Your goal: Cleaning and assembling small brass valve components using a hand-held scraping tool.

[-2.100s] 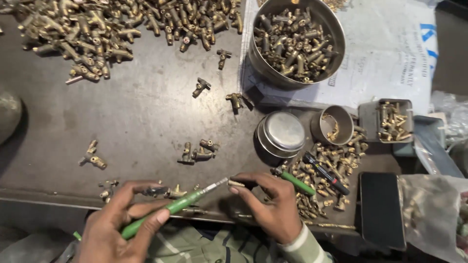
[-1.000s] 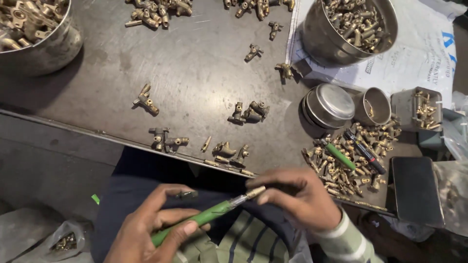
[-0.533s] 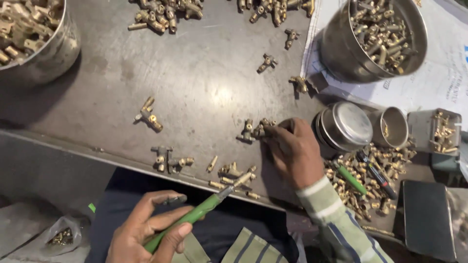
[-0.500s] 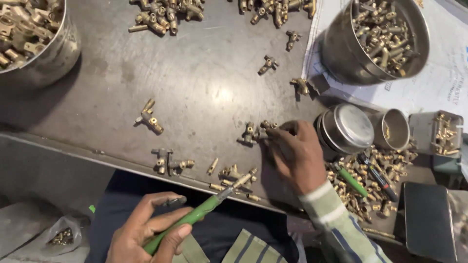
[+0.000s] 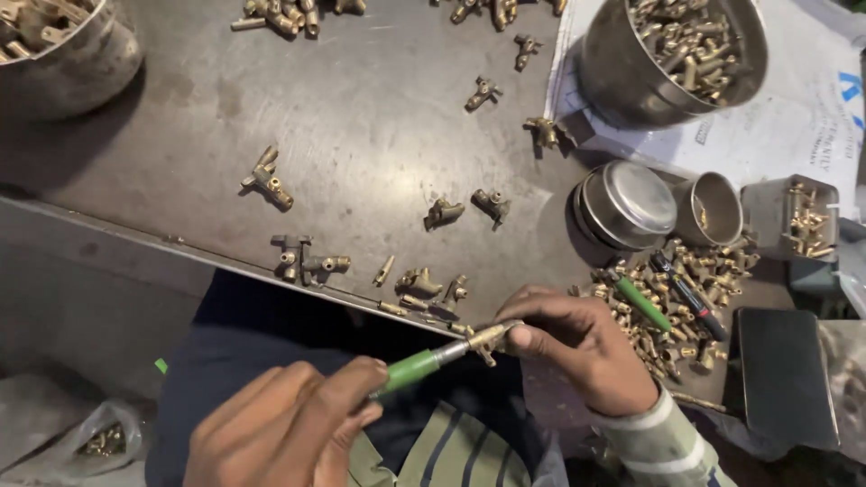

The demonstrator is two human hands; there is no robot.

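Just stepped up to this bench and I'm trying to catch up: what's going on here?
A person seated at the dark metal table holds a green-handled screwdriver in the left hand, its tip at a small brass fitting pinched in the right hand. More loose brass fittings lie along the table edge, and a round steel bowl holds many others.

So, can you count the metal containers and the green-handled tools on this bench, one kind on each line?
Large metal bowls: 2
Small round tins: 2
Square metal box: 1
Green-handled tools: 2, one in the left hand, one on the brass pile
Total: 7
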